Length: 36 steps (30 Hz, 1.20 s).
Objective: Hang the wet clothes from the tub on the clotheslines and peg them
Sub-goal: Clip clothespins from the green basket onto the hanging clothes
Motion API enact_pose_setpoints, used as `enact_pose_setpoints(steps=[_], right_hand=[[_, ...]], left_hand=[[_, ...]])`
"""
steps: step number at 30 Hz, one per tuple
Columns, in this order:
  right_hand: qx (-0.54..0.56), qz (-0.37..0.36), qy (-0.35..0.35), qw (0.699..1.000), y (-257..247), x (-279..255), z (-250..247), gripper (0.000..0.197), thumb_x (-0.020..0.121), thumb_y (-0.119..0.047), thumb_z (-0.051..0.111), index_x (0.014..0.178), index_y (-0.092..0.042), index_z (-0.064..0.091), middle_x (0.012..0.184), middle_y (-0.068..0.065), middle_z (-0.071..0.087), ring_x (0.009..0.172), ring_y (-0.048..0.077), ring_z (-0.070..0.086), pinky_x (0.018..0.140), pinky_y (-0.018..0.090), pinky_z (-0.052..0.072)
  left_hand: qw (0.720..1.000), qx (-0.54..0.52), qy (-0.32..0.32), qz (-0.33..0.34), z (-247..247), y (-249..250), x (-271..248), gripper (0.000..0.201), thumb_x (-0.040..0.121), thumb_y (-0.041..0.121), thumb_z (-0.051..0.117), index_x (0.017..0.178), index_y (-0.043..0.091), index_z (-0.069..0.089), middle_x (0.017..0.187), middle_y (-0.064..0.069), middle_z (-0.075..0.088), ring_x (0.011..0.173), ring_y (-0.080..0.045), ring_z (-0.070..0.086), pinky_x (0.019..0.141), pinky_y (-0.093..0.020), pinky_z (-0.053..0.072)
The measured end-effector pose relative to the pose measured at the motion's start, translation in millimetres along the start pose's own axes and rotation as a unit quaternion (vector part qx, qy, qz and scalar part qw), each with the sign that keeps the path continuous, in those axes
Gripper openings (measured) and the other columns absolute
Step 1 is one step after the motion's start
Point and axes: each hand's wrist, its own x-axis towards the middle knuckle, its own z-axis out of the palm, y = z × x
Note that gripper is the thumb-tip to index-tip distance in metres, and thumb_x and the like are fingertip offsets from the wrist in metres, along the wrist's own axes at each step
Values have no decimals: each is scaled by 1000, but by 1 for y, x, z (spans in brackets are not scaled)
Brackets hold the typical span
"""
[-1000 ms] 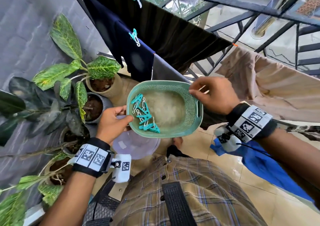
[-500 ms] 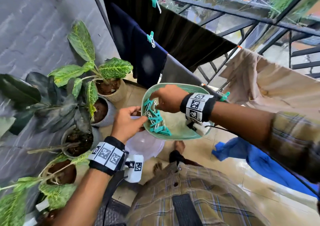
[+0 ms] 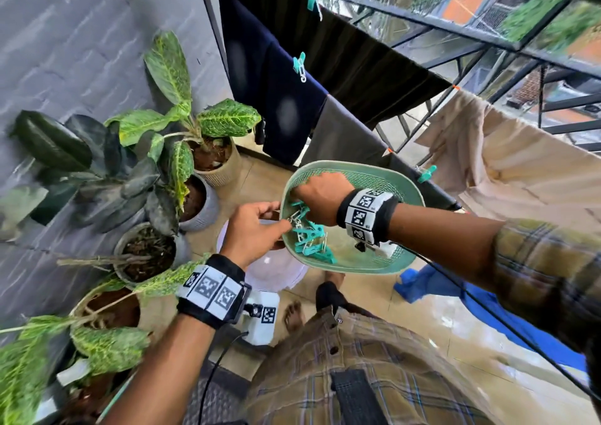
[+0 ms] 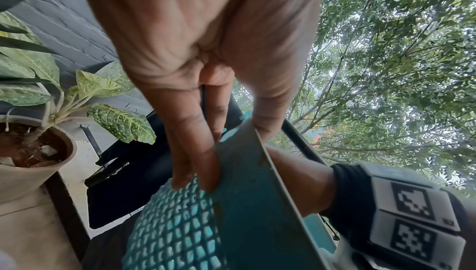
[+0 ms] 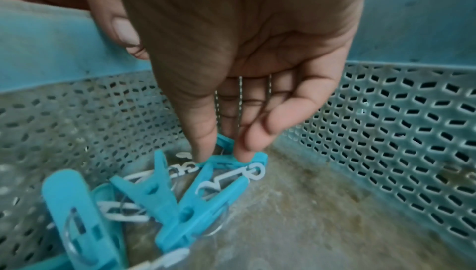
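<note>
My left hand (image 3: pixel 260 226) grips the rim of a green perforated basket (image 3: pixel 400 193), thumb on top and fingers underneath, as the left wrist view shows (image 4: pixel 229 152). Several teal clothes pegs (image 3: pixel 312 242) lie in its near corner. My right hand (image 3: pixel 300 203) reaches into the basket (image 5: pixel 412 132), its thumb and forefinger (image 5: pixel 224 153) pinching one teal peg (image 5: pixel 226 162) atop the pile (image 5: pixel 159 199). Navy (image 3: pixel 270 83), black (image 3: pixel 364 60), grey (image 3: pixel 341 138) and beige (image 3: pixel 520 170) clothes hang on the lines. A white tub (image 3: pixel 273 275) sits on the floor under the basket.
Potted plants (image 3: pixel 182 125) crowd the left side against a grey wall. A blue cloth (image 3: pixel 471 297) lies on the wet tiled floor at right. Teal pegs (image 3: pixel 299 65) hold the hung clothes. A black railing (image 3: pixel 487 34) runs behind the lines.
My right hand left the basket's far rim and moved into its near corner onto the pegs. The left hand kept hold of the rim while the basket shifted right.
</note>
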Motion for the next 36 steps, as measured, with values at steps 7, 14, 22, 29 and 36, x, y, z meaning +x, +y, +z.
enact_pose_setpoints(steps=[7, 14, 22, 29, 36], right_hand=[[9, 9, -11, 1000, -7, -16, 5, 21, 89, -27, 59, 110, -26, 63, 98, 2, 67, 88, 28, 65, 65, 33, 45], [76, 21, 19, 997, 5, -51, 16, 11, 81, -28, 64, 92, -26, 65, 94, 0, 65, 84, 27, 63, 61, 33, 42], [251, 86, 73, 961, 32, -122, 32, 27, 83, -22, 57, 109, -28, 58, 92, -2, 69, 86, 27, 62, 74, 35, 49], [395, 173, 75, 899, 62, -206, 68, 15, 92, -17, 59, 91, -25, 71, 71, -10, 66, 61, 7, 60, 70, 24, 49], [507, 289, 109, 805, 102, -304, 115, 33, 81, -53, 72, 70, -22, 72, 58, -4, 70, 54, 7, 66, 61, 27, 53]], left_hand=[[1000, 8, -27, 9, 6, -4, -9, 28, 81, -5, 66, 95, 17, 76, 93, -7, 76, 85, -20, 72, 71, -41, 61], [998, 27, -52, 12, 18, -5, -12, 27, 80, -2, 66, 95, 18, 76, 95, -6, 76, 92, -23, 73, 75, -43, 61], [992, 76, -101, 29, 56, -17, -12, 27, 80, -3, 69, 104, 10, 74, 96, -2, 76, 85, -10, 73, 63, -23, 58], [979, 117, -166, -4, 111, -25, -16, 32, 68, 20, 72, 99, 14, 76, 97, -5, 77, 93, -25, 73, 79, -51, 60], [970, 149, -188, -37, 202, -24, -21, 36, 69, 12, 74, 104, 12, 75, 102, -6, 75, 91, -28, 74, 74, -51, 61]])
